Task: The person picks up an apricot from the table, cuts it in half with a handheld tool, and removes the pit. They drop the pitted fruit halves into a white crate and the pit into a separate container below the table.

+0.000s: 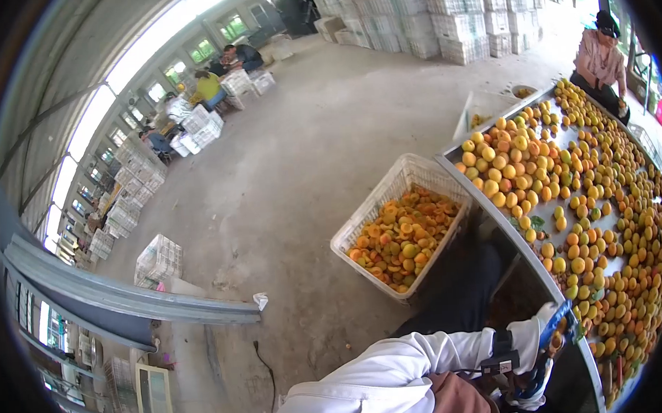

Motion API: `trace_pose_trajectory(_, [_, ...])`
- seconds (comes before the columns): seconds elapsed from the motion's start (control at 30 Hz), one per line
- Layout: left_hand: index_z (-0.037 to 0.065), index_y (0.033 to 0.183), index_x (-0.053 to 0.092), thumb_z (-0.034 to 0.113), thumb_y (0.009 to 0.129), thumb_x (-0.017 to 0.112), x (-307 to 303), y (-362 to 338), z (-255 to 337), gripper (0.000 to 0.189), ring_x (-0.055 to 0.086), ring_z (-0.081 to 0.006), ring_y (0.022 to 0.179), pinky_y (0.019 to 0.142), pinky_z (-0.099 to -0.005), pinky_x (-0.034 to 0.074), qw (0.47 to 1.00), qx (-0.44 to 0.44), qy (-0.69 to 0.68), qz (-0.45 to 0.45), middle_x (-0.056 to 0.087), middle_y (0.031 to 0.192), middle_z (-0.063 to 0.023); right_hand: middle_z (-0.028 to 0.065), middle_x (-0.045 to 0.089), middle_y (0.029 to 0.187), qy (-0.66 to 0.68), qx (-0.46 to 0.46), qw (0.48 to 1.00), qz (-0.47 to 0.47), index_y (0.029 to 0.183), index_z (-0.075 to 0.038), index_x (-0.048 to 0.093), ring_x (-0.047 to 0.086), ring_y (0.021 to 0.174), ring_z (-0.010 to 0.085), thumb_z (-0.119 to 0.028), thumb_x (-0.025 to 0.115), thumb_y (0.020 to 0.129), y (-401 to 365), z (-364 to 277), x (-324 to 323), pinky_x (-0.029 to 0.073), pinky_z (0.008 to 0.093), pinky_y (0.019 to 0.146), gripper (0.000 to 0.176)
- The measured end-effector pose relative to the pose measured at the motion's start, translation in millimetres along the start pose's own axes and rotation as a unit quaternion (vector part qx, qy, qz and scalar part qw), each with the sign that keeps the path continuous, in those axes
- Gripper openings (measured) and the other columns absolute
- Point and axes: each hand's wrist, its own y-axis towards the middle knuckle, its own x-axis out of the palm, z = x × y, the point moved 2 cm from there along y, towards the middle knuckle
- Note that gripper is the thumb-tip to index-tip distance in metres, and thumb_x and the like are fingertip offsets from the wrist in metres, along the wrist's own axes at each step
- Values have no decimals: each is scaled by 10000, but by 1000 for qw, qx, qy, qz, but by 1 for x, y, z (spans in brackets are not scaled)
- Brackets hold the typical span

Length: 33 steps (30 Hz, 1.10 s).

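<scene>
My left hand (554, 328), in a blue and white glove below a white sleeve, is at the near metal edge of the sorting table (519, 237). Its fingers look curled in, but what they hold is too small and blurred to make out. My right hand (530, 391) is lower down, mostly hidden behind the left forearm; only bits of blue and white glove show. Many whole apricots (586, 258), yellow to orange, lie across the table beside the left hand. On the floor left of the table, a white plastic crate (351, 244) holds split apricots (402, 236).
Another person (602, 62) works at the table's far end, near a second white crate (482, 107). Stacked crates (441, 17) line the back. Several people sit among crates at far left. A metal beam (136, 300) and a black cable (266, 368) are on the left.
</scene>
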Motion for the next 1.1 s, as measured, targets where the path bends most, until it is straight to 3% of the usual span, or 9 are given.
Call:
trace_pose_trajectory(0.1, [125, 977, 639, 659, 882, 632, 50, -17, 0, 543, 604, -208, 556, 501, -346, 491, 932, 94, 268, 224, 557, 662, -42, -21, 514, 572, 256, 57, 965, 13, 1072, -42, 624, 554, 476, 173, -238, 571, 1015, 5, 11, -11, 434, 281, 468, 211])
trace_pose_trajectory(0.2, [116, 1025, 667, 503, 958, 641, 49, -3, 52, 393, 682, -189, 817, 660, -324, 547, 912, 121, 385, 75, 689, 892, -59, -37, 508, 569, -427, -185, 881, 88, 832, -81, 580, 429, 386, 80, -214, 582, 1018, 56, 30, -30, 327, 251, 365, 228])
trace_pose_trajectory(0.27, [21, 1029, 655, 365, 1029, 583, 56, 14, 82, 352, 702, -282, 965, 846, -423, 592, 909, 180, 375, -7, 699, 966, -119, -36, 547, 638, -228, 5, 970, 88, 925, 1, 658, 498, 549, 53, -171, 616, 981, 34, 6, -5, 394, 266, 488, 186])
trace_pose_trajectory(0.57, [0, 1087, 632, 317, 1060, 505, 125, -73, 197, 342, 703, -272, 937, 854, -437, 605, 806, 331, 488, -47, 686, 946, -135, -20, 531, 647, -458, -169, 860, 149, 965, 12, 651, 480, 544, 51, -98, 638, 980, 53, 24, -35, 387, 254, 480, 112])
trace_pose_trajectory(0.67, [-20, 1092, 635, 266, 1028, 591, 134, -128, 267, 296, 691, -229, 964, 887, -363, 570, 592, 489, 637, 73, 695, 986, -131, -37, 537, 682, -521, -243, 791, 209, 1056, 6, 679, 464, 584, 43, -78, 638, 981, 47, 8, -49, 375, 250, 512, 120])
trace_pose_trajectory(0.8, [44, 1130, 656, 29, 940, 625, 112, -169, 323, 194, 650, -206, 997, 877, -353, 527, -18, 591, 762, 265, 666, 1093, -79, 41, 673, 870, -416, -154, 836, 322, 1220, 57, 652, 606, 726, 132, 21, 621, 951, 30, -37, -24, 503, 268, 691, 273])
trace_pose_trajectory(0.83, [48, 1134, 656, 31, 921, 638, 100, -163, 321, 214, 654, -239, 1005, 884, -360, 527, 82, 579, 770, 256, 656, 1090, -105, 44, 673, 847, -518, -336, 703, 352, 1196, 55, 664, 604, 695, 121, -26, 612, 984, 38, -30, -74, 501, 271, 658, 233])
trace_pose_trajectory(0.87, [51, 1139, 656, 33, 903, 652, 83, -151, 315, 236, 657, -271, 1013, 891, -367, 527, 182, 563, 768, 244, 647, 1086, -131, 38, 658, 770, -452, -332, 742, 367, 1166, 49, 677, 591, 645, 112, -90, 630, 993, 37, -42, -64, 494, 281, 618, 227])
trace_pose_trajectory(1.1, [116, 1369, 536, 342, 943, 600, -77, -11, 368, 486, 547, -391, 1285, 1071, -457, 457, 284, 120, 887, 343, 530, 1421, -227, -32, 521, 606, -432, -372, 713, 408, 1065, 11, 700, 406, 483, 33, -239, 538, 1066, 61, -92, -35, 280, 209, 454, 299])
